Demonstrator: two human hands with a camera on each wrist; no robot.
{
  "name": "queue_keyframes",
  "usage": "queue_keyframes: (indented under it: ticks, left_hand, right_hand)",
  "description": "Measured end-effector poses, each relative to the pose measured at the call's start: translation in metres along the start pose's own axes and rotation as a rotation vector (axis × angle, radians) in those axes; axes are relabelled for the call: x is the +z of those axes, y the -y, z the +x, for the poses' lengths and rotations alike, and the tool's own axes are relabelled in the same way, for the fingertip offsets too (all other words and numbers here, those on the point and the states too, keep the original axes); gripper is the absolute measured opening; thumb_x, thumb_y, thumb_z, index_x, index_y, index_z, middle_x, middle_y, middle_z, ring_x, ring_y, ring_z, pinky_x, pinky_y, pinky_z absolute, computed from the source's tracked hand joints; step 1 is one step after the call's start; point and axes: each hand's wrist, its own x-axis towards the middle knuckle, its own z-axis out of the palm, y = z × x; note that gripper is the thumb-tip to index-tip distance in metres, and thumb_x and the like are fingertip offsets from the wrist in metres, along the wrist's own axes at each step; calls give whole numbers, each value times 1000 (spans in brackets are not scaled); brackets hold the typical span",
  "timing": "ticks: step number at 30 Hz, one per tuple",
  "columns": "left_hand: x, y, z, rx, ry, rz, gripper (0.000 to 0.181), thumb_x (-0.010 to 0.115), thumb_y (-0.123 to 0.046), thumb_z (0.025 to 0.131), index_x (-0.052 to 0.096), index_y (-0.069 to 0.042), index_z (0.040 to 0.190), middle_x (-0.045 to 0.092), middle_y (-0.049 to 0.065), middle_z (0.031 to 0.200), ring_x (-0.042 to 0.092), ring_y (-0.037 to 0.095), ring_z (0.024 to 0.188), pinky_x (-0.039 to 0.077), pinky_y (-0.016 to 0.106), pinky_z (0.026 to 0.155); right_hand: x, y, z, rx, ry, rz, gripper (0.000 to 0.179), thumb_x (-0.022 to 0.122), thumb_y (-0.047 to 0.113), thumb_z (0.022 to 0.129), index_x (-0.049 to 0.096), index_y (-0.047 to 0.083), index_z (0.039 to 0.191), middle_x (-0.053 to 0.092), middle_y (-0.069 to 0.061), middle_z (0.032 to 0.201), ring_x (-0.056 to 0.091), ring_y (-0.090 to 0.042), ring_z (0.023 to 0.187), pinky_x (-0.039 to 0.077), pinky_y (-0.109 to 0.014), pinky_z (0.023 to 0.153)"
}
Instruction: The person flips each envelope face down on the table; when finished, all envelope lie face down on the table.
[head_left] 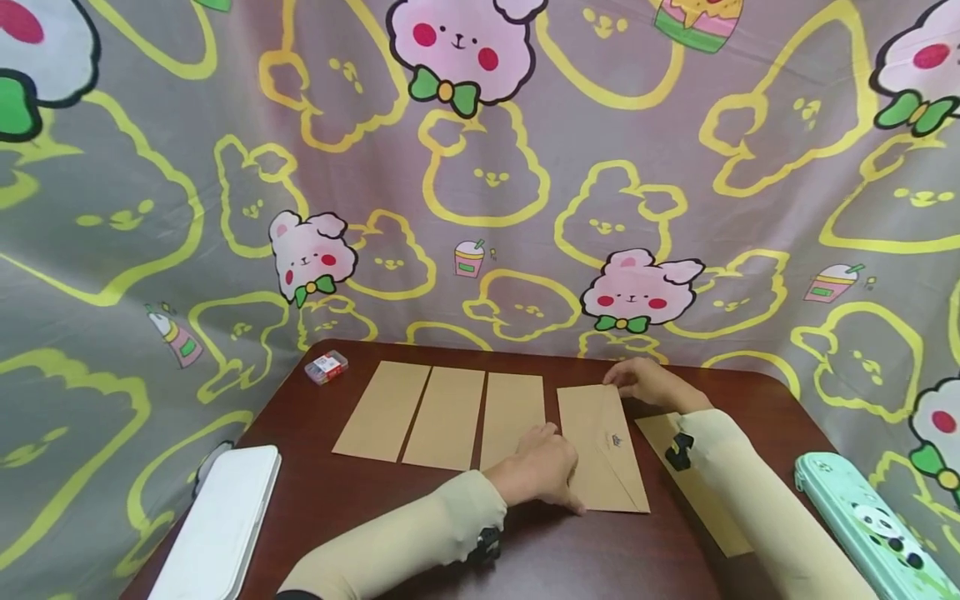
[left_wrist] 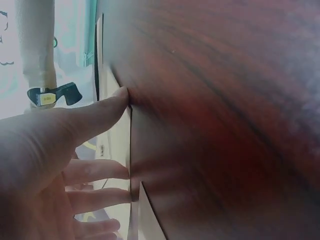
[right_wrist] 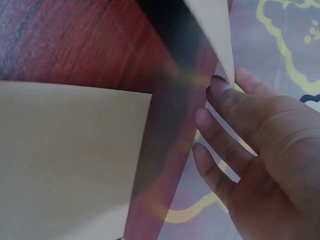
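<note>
A brown envelope (head_left: 588, 450) with its flap side up and a small dark crest lies between my hands. My right hand (head_left: 660, 387) pinches its far right corner; in the right wrist view, that corner (right_wrist: 220, 40) is lifted off the table between thumb and index finger. My left hand (head_left: 536, 467) touches the envelope's near left part, with thumb and fingers extended along the edges in the left wrist view. Three plain brown envelopes (head_left: 446, 417) form a row on the left, the nearest one partly covered by my left hand. Another brown envelope (head_left: 705, 492) lies partly under my right forearm.
On the dark wooden table (head_left: 360, 517), a small clear box (head_left: 326, 367) stands at the back left. A white case (head_left: 217, 525) lies along the left edge. At the right edge is a mint panda pencil case (head_left: 873, 521). Patterned cloth (head_left: 510, 250) hangs behind the table.
</note>
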Motion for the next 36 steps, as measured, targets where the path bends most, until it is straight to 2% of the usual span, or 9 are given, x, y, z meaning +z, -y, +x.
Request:
queue_keyframes:
  ticks: [4, 7, 14, 16, 18, 20, 22, 29, 36]
  left_hand:
    - [1, -3, 0, 31, -11, -15, 54, 82, -75, 67, 60, -25, 66, 71, -12, 81, 60, 15, 106, 44, 27, 91]
    - [0, -3, -1, 15, -4, -21, 52, 83, -73, 68, 60, -26, 69, 74, -12, 91, 62, 16, 120, 46, 29, 100]
    - [-1, -3, -4, -10, 7, -37, 49, 83, -71, 69, 64, -26, 75, 78, -9, 105, 60, 18, 130, 46, 31, 106]
    - [-1, -3, -5, -16, 14, -38, 54, 82, -71, 69, 69, -24, 93, 77, -9, 111, 59, 18, 133, 45, 31, 108]
    - [-2, -4, -5, -24, 29, -40, 72, 82, -71, 70, 70, -19, 118, 75, -7, 121, 56, 17, 136, 43, 31, 111]
    - [-3, -5, -6, -30, 41, -44, 95, 81, -71, 71, 57, -14, 143, 72, -6, 130, 54, 17, 139, 41, 31, 113]
    - [-4, -6, -7, -34, 52, -55, 108, 81, -70, 72, 44, -11, 155, 69, -5, 136, 52, 16, 141, 39, 31, 116]
    - [-4, -4, -9, -7, 47, -67, 110, 80, -63, 78, 35, -3, 158, 69, 1, 136, 53, 18, 140, 40, 31, 115]
    - [-2, 0, -10, -3, 37, -74, 106, 78, -61, 80, 37, -1, 157, 67, 2, 138, 53, 19, 141, 40, 30, 115]
  right_hand:
    - [-7, -1, -4, -22, -17, -31, 21, 73, -3, 90, 78, 8, 108, 77, -11, 108, 71, -27, 99, 59, -44, 84]
    - [-11, 2, -1, -55, -9, -28, 20, 70, 0, 93, 77, 6, 111, 77, -13, 110, 70, -29, 99, 58, -45, 83]
    - [-16, 15, 9, -53, -15, -43, 21, 67, 3, 97, 76, 3, 116, 76, -16, 117, 70, -39, 113, 54, -56, 97]
    - [-17, 19, 10, -48, -26, -42, 22, 67, 3, 97, 75, 2, 117, 76, -16, 118, 69, -39, 115, 53, -57, 98]
    - [-18, 22, 12, -38, -41, -29, 23, 68, 4, 96, 75, 2, 118, 75, -15, 119, 68, -39, 116, 53, -57, 99]
    - [-20, 25, 13, -19, -43, 9, 24, 68, 6, 97, 74, 4, 121, 74, -15, 122, 67, -39, 119, 52, -57, 101]
    - [-21, 26, 16, -3, -33, 61, 26, 67, 9, 98, 73, 7, 124, 73, -16, 126, 65, -39, 123, 51, -57, 102]
    - [-21, 33, 24, 31, -20, 161, 30, 67, 17, 99, 72, 21, 129, 68, -10, 137, 58, -36, 134, 48, -57, 106]
    - [-13, 41, 34, 3, -15, 255, 29, 65, 16, 101, 70, 14, 129, 69, -13, 134, 60, -37, 132, 46, -59, 108]
